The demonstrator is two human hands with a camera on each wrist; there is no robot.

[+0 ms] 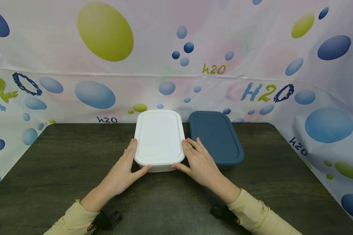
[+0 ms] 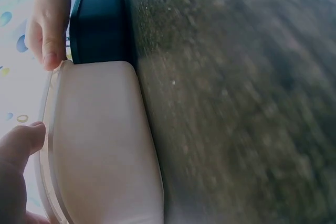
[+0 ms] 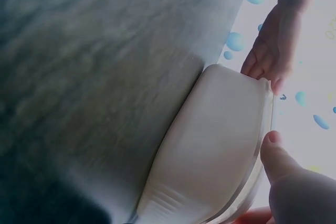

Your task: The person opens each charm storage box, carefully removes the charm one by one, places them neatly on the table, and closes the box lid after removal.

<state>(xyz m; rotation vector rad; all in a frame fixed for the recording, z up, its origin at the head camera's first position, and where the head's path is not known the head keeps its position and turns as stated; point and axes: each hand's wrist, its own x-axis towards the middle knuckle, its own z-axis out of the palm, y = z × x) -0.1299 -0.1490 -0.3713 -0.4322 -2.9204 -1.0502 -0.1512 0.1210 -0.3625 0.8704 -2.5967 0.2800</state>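
Observation:
A white lidded box (image 1: 159, 137) rests on the dark table between my two hands in the head view. My left hand (image 1: 122, 171) touches its left side with straight fingers, the thumb stretched to the near edge. Mirroring it, my right hand (image 1: 201, 163) lies along the right side, thumb at the near right corner. In the left wrist view the white wall of the box (image 2: 100, 135) shows under its lid rim, with a thumb right at that rim. The right wrist view has the other thumb (image 3: 278, 156) at the rim too. The lid is on.
Close to the right of the white box stands a dark blue lidded box (image 1: 216, 137), partly behind my right hand. A dark wood-grain table (image 1: 164, 202) lies underneath. Behind it hangs a white sheet (image 1: 147, 65) printed with blue and green bubbles.

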